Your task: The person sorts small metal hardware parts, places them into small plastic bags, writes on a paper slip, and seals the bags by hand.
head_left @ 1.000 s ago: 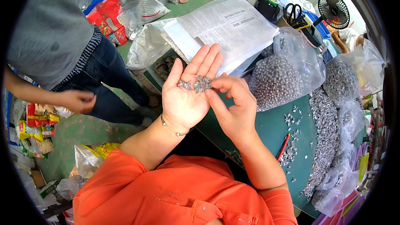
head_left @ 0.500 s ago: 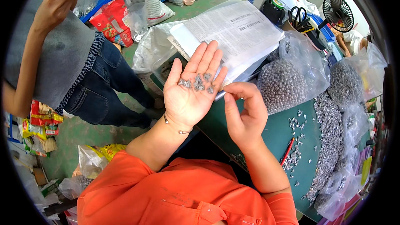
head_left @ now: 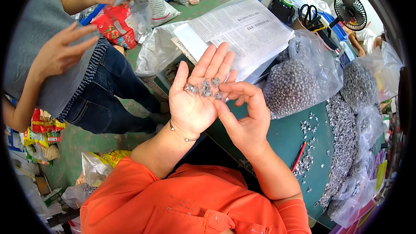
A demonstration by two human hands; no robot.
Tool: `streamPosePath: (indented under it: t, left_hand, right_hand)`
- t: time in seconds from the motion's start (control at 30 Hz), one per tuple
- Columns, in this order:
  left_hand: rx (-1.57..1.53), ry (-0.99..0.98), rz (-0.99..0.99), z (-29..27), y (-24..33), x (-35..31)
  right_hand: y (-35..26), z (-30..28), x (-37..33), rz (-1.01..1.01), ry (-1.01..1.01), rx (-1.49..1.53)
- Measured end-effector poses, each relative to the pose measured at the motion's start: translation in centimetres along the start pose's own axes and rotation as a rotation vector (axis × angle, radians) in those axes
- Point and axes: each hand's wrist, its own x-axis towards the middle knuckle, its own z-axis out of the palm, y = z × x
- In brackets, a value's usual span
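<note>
Back against the left hand's palm comes the right hand, which half a second ago was held off to the right; over the same span the co-worker's raised hand drops lower. Thumb and forefinger of the right hand are a little apart, their tips at the base of the other hand's fingers. One of the small grey metal pieces lies right between those tips; whether they touch it, I cannot tell. Another sits just above the forefinger's tip, and the remaining ones lie to its left, across the palm. That left hand is flat and palm up, fingers spread, with a thin bracelet at its wrist.

Beyond the fingers lie printed sheets. Just right of the grip stands a clear bag of round grey beads on the green table. Farther right are a red pen, scattered metal bits and a long heap of metal parts.
</note>
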Motion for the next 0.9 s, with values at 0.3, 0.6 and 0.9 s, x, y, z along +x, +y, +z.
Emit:
streamPosePath:
  t: [0.3, 0.6, 0.9]
  left_hand:
    - [-0.051, 0.033, -0.004, -0.3, -0.1, 0.0]
    - [-0.04, 0.062, -0.009, -0.6, -0.2, -0.1]
    - [-0.013, 0.064, -0.013, -0.1, -0.2, -0.3]
  right_hand:
    - [0.4, 0.3, -0.3, 0.029, 0.014, 0.015]
    - [0.8, 0.4, -0.8, 0.08, 0.006, 0.091]
    - [0.7, 0.2, -1.3, 0.166, -0.029, 0.314]
